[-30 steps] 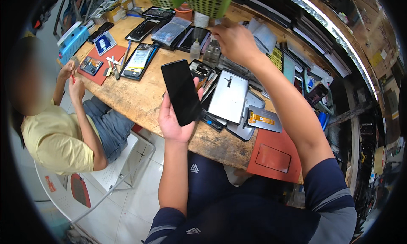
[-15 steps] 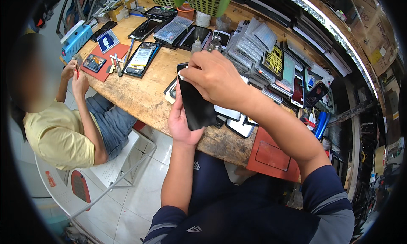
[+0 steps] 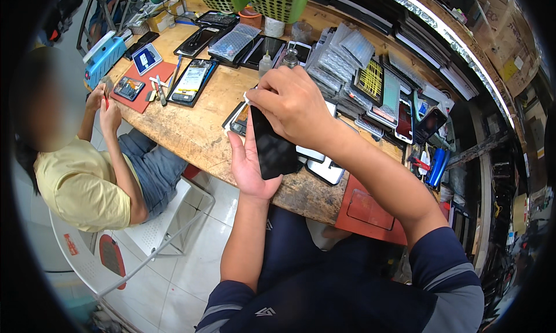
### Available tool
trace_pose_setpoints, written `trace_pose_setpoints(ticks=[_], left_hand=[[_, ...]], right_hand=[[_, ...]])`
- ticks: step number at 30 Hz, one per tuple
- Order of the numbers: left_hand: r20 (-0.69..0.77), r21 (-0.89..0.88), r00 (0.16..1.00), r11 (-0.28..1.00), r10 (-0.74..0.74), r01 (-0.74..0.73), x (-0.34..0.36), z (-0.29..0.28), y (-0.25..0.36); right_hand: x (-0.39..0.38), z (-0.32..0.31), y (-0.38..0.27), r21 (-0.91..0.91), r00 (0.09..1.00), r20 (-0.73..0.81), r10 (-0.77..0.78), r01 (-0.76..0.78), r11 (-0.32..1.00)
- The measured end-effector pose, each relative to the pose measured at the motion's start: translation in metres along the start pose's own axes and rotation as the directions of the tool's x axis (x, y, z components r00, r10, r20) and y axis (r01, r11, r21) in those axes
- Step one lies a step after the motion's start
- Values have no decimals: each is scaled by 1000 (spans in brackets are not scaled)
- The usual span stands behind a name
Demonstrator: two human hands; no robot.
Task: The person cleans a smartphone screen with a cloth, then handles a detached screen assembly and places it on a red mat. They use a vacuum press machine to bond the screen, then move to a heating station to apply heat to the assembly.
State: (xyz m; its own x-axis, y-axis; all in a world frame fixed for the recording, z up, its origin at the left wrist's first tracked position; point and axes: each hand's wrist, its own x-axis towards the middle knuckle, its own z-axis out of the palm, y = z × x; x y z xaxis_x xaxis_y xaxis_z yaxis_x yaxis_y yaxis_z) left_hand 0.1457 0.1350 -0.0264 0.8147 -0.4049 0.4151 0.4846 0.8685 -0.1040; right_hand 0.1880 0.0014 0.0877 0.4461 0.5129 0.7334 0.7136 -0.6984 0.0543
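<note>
Black phone screen [image 3: 272,147] in hand; clear bagged screens [image 3: 341,61] on the bench behind.

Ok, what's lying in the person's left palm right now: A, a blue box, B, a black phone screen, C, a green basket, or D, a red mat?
B: the left hand cradles a black phone screen while the right hand works at its top edge.

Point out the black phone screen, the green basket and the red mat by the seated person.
black phone screen [image 3: 273,150], head view, middle of glass
green basket [image 3: 278,0], head view, front wall
red mat [image 3: 152,87], head view, bare middle
</note>
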Motion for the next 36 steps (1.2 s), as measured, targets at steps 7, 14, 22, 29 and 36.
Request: trace_pose_setpoints(ticks=[7, 14, 22, 29, 36], left_hand=[[-11, -43, 999, 998, 47, -47, -1, 5, 6], [-136, 134, 985, 987, 105, -87, 1, 17, 13], [-43, -56, 997, 996, 72, -74, 4, 11, 8], [-51, 108, 998, 994, 22, -17, -1, 3, 1], [-76, 118, 996, 992, 43, -34, 0, 8, 2]], right_hand=[[-41, 4, -42, 105, 997, 82, 0, -9, 994], [-74, -21, -88, 283, 970, 235, 57, -124, 951], [-11, -25, -1, 170, 983, -10, 182, -178, 969], [10, -7, 5, 89, 999, -33, 40, -37, 995], [-6, -11, 14, -31, 997, 64, 50, -49, 998]])
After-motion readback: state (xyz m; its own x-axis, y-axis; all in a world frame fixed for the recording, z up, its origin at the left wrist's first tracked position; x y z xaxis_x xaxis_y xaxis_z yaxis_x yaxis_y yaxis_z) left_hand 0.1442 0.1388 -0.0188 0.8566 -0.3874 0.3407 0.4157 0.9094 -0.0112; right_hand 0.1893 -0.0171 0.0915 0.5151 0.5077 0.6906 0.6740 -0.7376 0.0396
